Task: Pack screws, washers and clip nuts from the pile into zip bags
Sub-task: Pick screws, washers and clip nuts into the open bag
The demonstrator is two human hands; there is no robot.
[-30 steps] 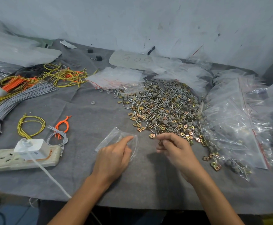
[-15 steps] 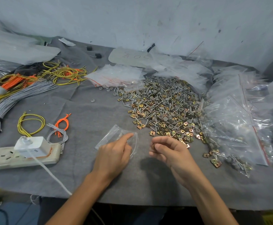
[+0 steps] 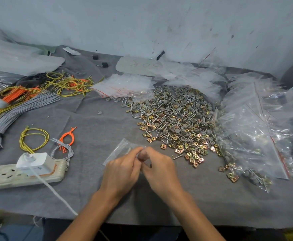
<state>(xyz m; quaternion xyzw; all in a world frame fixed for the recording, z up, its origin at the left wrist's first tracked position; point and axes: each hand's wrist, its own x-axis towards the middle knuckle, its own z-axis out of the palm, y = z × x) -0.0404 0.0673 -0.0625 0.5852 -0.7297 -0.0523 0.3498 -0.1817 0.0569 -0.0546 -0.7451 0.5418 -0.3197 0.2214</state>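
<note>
I watched both hands meet on the near side of the pile [image 3: 173,119] of screws, washers and clip nuts, just off its loose front edge. The left hand [image 3: 123,171] had its fingers curled in and pinched the mouth of a clear zip bag [image 3: 120,148], which lay flat on the grey cloth [image 3: 98,129] and stuck out beyond the knuckles, angled away from the pile. The right hand [image 3: 159,169] was curled in too, its thumb tip touching the left fingertips at the bag's mouth. Whether it gripped hardware or only the plastic I could not tell, since the fingertips hid each other and that spot was blurred. I could not make out the bag's contents either.

Right of the pile, filled bags [image 3: 246,136] overlapped its edge and covered part of it, and they ran out of the picture. Behind the pile a stack of empty bags [image 3: 124,84] touched its far corner.

Left of the pile, bare cloth lay between it and a power strip [image 3: 11,178], which was cut off at the picture's edge. Nearer than the pile, the cloth ended at the table's front edge, which both forearms crossed.
</note>
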